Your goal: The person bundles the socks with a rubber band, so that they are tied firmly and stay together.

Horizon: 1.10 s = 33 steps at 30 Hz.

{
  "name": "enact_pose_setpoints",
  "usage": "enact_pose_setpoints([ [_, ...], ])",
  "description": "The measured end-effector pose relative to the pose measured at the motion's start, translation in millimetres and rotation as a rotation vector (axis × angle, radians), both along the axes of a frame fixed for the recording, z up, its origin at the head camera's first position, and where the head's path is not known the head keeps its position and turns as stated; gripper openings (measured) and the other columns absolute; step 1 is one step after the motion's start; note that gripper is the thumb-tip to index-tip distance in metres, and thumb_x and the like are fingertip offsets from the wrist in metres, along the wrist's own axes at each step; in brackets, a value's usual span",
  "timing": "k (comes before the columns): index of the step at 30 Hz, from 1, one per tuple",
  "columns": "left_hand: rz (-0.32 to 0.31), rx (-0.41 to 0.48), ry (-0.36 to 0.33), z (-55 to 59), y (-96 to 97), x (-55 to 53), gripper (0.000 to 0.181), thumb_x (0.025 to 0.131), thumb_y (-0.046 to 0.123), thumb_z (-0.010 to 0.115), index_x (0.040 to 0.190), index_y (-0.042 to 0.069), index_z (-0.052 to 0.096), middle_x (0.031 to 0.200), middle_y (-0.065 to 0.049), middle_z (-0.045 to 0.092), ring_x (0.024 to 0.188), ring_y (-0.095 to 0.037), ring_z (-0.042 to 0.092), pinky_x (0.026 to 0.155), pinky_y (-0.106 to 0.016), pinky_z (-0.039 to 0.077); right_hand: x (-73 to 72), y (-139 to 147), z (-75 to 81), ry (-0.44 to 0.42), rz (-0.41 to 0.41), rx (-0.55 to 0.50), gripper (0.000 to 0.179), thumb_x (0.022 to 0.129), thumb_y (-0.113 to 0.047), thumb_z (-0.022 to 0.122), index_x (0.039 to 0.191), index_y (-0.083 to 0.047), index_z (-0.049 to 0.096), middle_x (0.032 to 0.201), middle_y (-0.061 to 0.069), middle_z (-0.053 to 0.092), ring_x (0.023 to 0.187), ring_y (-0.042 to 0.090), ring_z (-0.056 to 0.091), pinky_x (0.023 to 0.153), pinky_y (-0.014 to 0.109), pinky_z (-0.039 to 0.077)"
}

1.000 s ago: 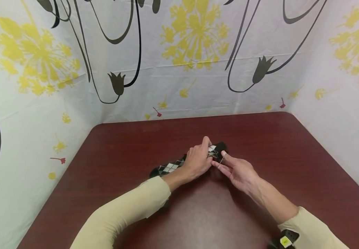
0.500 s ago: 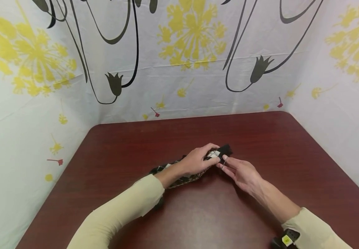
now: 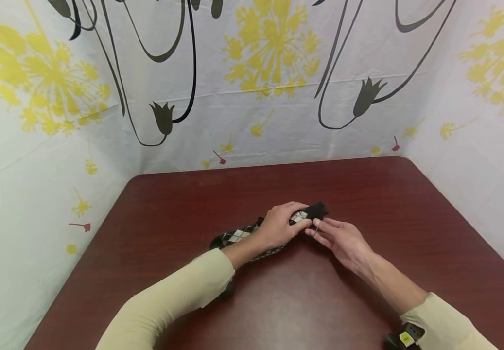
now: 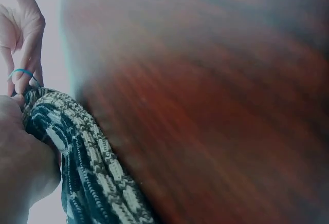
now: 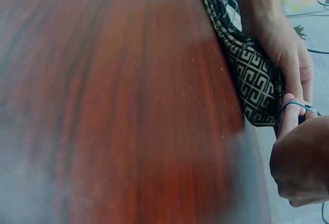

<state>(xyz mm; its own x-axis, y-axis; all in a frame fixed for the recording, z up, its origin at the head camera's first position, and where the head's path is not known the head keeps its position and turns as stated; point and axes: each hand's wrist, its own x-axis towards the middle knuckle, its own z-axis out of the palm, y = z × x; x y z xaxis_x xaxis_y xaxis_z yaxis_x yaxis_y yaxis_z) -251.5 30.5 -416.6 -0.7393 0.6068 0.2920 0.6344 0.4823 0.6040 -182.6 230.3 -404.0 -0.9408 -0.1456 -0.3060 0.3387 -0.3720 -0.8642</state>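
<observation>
A long folded bundle of black-and-white patterned knit socks (image 3: 236, 236) lies slantwise across the middle of the table. My left hand (image 3: 278, 223) grips it near its right end, thumb along the near side and fingers over the far side. The dark end sticks out beyond that grip. My right hand (image 3: 343, 240) is right at this end, holding a thin elastic band (image 5: 294, 104) looped round its fingertips. The left wrist view shows the band (image 4: 20, 71) beside the left thumb. Part of the socks is hidden under my left hand and forearm.
The reddish-brown table (image 3: 182, 194) has rounded far corners. White cloth (image 3: 208, 126) with flower prints hangs behind it and along both sides. A small black device (image 3: 405, 336) with a yellow label sits at my right wrist.
Both hands and the dark end of the socks have shifted slightly right. My left hand's raised finger has come down over the socks, and its thumb now lies along the near side.
</observation>
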Motion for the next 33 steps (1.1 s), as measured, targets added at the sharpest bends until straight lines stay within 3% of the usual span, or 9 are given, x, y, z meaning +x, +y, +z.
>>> enact_pose_setpoints([
  [4, -0.003, 0.006, -0.006, -0.6, -0.4, 0.1, 0.041, 0.109, 0.035, 0.063, 0.145, 0.016, 0.060, 0.136, -0.001, 0.070, 0.114, -0.011, 0.068, 0.094, -0.030, 0.053, 2.0, 1.5, -1.6, 0.046, 0.019, 0.036, 0.071, 0.110, -0.007, 0.059, 0.162, 0.014, 0.016, 0.124, 0.004, 0.069, 0.104, 0.013, 0.076, 0.099, 0.025, 0.054],
  [8, -0.015, 0.024, -0.037, -1.2, -1.5, -1.2, 0.038, 0.111, 0.033, 0.060, 0.145, 0.015, 0.059, 0.131, -0.002, 0.071, 0.106, -0.010, 0.068, 0.091, -0.028, 0.053, 2.6, 3.4, -3.4, 0.059, 0.031, 0.032, 0.071, 0.109, -0.007, 0.060, 0.162, 0.014, 0.018, 0.127, 0.006, 0.068, 0.104, 0.014, 0.076, 0.099, 0.026, 0.054],
  [15, -0.143, 0.059, -0.095, 0.5, -6.3, -2.6, 0.038, 0.112, 0.028, 0.057, 0.148, 0.018, 0.052, 0.147, -0.003, 0.063, 0.134, -0.011, 0.058, 0.108, -0.032, 0.048, 0.0, 15.2, 0.0, 0.002, 0.074, -0.115, 0.067, 0.111, -0.012, 0.056, 0.161, 0.015, 0.019, 0.120, 0.006, 0.073, 0.105, 0.016, 0.075, 0.100, 0.026, 0.053],
  [21, -0.187, -0.021, -0.113, -0.1, -6.7, -5.6, 0.035, 0.111, 0.031, 0.058, 0.146, 0.023, 0.058, 0.129, 0.002, 0.070, 0.106, -0.006, 0.065, 0.092, -0.026, 0.050, -4.2, 23.9, -0.1, 0.004, 0.116, -0.128, 0.071, 0.111, -0.016, 0.057, 0.159, 0.017, 0.016, 0.120, 0.007, 0.073, 0.109, 0.020, 0.074, 0.103, 0.030, 0.053],
  [23, -0.202, -0.052, -0.104, -0.3, -5.6, -6.4, 0.036, 0.112, 0.031, 0.057, 0.146, 0.023, 0.059, 0.128, 0.003, 0.070, 0.105, -0.006, 0.064, 0.092, -0.026, 0.050, -4.9, 25.4, -0.5, 0.026, 0.138, -0.105, 0.066, 0.112, -0.015, 0.056, 0.158, 0.017, 0.022, 0.122, 0.007, 0.072, 0.112, 0.020, 0.073, 0.104, 0.032, 0.052],
  [28, -0.230, -0.135, -0.026, 2.1, -2.7, -6.4, 0.038, 0.112, 0.032, 0.056, 0.148, 0.021, 0.060, 0.136, 0.003, 0.069, 0.116, -0.007, 0.064, 0.099, -0.028, 0.050, -5.8, 26.8, 1.1, 0.045, 0.165, -0.020, 0.031, 0.110, -0.017, 0.060, 0.131, 0.005, 0.067, 0.125, 0.007, 0.072, 0.114, 0.016, 0.072, 0.105, 0.033, 0.053],
  [30, -0.239, -0.167, 0.017, 3.8, -1.9, -5.5, 0.038, 0.112, 0.032, 0.056, 0.149, 0.021, 0.059, 0.139, 0.002, 0.067, 0.120, -0.009, 0.064, 0.102, -0.030, 0.050, -5.8, 27.1, 2.5, 0.053, 0.173, 0.023, 0.026, 0.110, -0.018, 0.062, 0.124, 0.001, 0.074, 0.127, 0.008, 0.070, 0.115, 0.015, 0.071, 0.104, 0.033, 0.053],
  [33, -0.248, -0.214, 0.080, 4.9, -0.6, -3.4, 0.038, 0.112, 0.033, 0.056, 0.148, 0.020, 0.060, 0.136, 0.002, 0.067, 0.119, -0.010, 0.064, 0.100, -0.031, 0.051, -5.2, 26.6, 4.4, 0.065, 0.168, 0.087, 0.031, 0.110, -0.019, 0.063, 0.129, 0.003, 0.071, 0.130, 0.008, 0.068, 0.115, 0.013, 0.070, 0.102, 0.033, 0.054],
])
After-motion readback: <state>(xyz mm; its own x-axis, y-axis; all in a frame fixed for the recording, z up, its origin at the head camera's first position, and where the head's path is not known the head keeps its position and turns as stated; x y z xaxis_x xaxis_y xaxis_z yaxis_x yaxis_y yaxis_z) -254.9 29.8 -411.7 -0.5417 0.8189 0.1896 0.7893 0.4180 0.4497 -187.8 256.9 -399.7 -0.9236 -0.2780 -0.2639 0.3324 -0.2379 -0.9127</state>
